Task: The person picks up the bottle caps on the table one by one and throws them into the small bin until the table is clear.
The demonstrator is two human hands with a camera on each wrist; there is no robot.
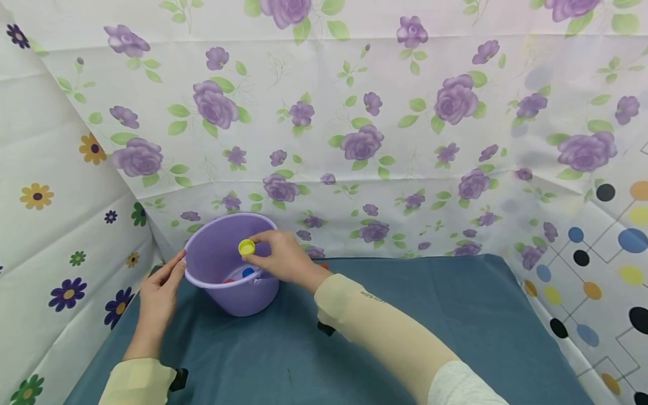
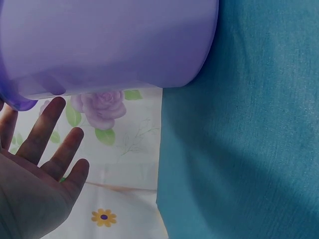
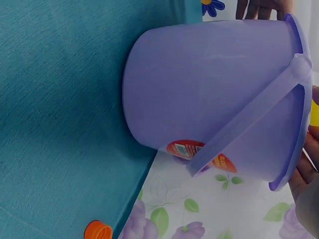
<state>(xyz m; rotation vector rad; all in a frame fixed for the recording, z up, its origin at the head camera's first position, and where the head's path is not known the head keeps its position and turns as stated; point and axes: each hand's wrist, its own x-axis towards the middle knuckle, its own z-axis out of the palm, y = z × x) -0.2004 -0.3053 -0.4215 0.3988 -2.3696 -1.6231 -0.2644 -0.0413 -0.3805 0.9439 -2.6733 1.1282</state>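
Observation:
A purple bucket (image 1: 243,295) stands on the cloth toward the back left, its mouth tipped toward the camera. My left hand (image 1: 158,295) holds its left rim between thumb and forefinger; in the left wrist view the other fingers (image 2: 47,124) spread beside the bucket wall. Over the bucket's mouth, my right hand (image 1: 288,257) pinches a yellow bottle cap (image 1: 246,247) between thumb and forefinger. Inside the bucket lie a blue cap (image 1: 247,272) and a red piece (image 1: 229,280), partly hidden by the near rim.
An orange cap (image 3: 98,230) lies on the teal cloth (image 1: 405,326) near its back edge, mostly behind my right wrist in the head view. The bucket's handle (image 3: 244,119) hangs down its side. Flowered sheets (image 1: 329,112) rise behind and at the left; a dotted one (image 1: 607,270) at the right.

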